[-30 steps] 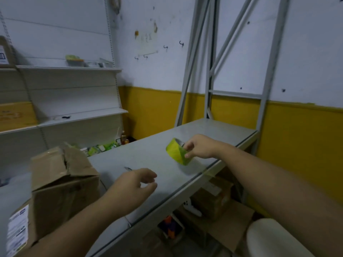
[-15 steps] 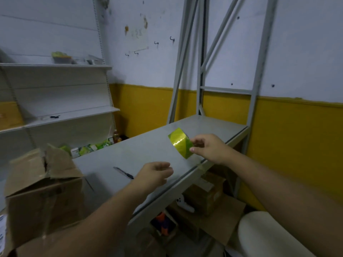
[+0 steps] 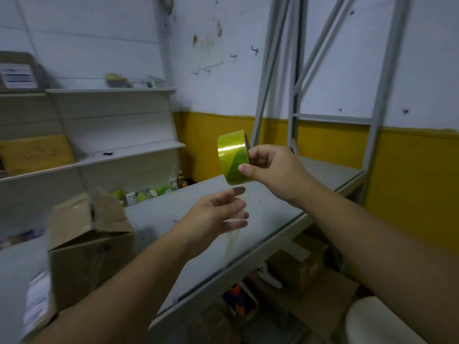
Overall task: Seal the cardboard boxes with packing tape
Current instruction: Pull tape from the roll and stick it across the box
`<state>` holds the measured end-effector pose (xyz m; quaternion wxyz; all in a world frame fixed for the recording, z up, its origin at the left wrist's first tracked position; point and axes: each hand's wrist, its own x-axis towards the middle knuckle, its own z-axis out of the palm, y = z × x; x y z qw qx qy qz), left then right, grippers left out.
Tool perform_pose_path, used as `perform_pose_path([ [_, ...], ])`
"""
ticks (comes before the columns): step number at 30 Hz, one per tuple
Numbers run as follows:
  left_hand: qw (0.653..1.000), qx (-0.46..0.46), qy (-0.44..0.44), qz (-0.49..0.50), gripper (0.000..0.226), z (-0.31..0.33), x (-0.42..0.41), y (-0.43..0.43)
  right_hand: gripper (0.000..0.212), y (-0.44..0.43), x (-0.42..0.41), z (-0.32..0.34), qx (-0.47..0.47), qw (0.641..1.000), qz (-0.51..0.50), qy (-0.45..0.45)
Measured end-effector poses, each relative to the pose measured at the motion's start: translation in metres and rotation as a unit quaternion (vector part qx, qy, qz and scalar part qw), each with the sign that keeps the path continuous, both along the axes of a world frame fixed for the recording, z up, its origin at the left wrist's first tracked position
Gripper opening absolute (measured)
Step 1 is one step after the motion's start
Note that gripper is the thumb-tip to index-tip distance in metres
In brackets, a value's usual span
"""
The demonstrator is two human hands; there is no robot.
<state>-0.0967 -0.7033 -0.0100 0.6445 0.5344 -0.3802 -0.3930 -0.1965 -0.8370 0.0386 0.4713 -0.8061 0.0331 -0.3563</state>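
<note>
A long grey table (image 3: 278, 219) runs across the room. Beyond the table's left end stand pale wall shelves (image 3: 119, 150) holding small green packets. A grey metal rack frame (image 3: 295, 90) rises from the table's far side. On the table's left end sits an open cardboard box (image 3: 92, 247), its flaps up and a white label on its side. Under the table's near edge lie more brown boxes (image 3: 300, 264), and a white rounded object (image 3: 372, 319) sits nearer than those.

Above the middle of the table, with nothing between it and the box, the right hand (image 3: 270, 170) pinches a roll of yellow-green tape (image 3: 233, 157), thumb on its outer face. Just below the roll, clear of the tabletop, the left hand (image 3: 216, 217) is blurred, fingers loosely spread. A pale translucent strip (image 3: 232, 242) hangs below those fingers; whether they grip it cannot be told.
</note>
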Motion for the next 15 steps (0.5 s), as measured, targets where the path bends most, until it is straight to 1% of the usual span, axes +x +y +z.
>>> perform_pose_path([
  [1, 1.0, -0.001, 0.001, 0.004, 0.049, 0.002, 0.003, 0.013, 0.012, 0.011, 0.007, 0.0, 0.013, 1.0, 0.016, -0.017],
  [4, 0.998, 0.023, -0.031, 0.047, 0.044, 0.006, 0.011, 0.055, 0.014, 0.039, 0.028, 0.003, 0.075, 0.992, 0.071, -0.069],
  [6, 0.996, 0.041, -0.035, 0.073, 0.041, 0.009, 0.016, 0.084, 0.015, 0.056, 0.04, 0.005, 0.138, 0.979, 0.12, -0.086],
  [7, 0.995, 0.048, -0.036, 0.086, 0.04, 0.011, 0.019, 0.097, 0.019, 0.064, 0.046, 0.005, 0.179, 0.967, 0.154, -0.093],
  [9, 0.99, 0.062, -0.03, 0.121, 0.042, 0.016, 0.027, 0.121, 0.032, 0.079, 0.061, 0.003, 0.281, 0.924, 0.235, -0.106],
  [11, 0.982, 0.077, -0.038, 0.167, 0.037, 0.025, 0.033, 0.143, 0.052, 0.09, 0.073, 0.0, 0.364, 0.874, 0.302, -0.108],
  [13, 0.966, 0.107, -0.099, 0.212, 0.026, 0.036, 0.038, 0.164, 0.074, 0.1, 0.083, -0.004, 0.413, 0.835, 0.35, -0.093],
  [15, 0.94, 0.147, -0.19, 0.243, 0.019, 0.05, 0.043, 0.183, 0.084, 0.109, 0.091, -0.01, 0.453, 0.805, 0.376, -0.072],
])
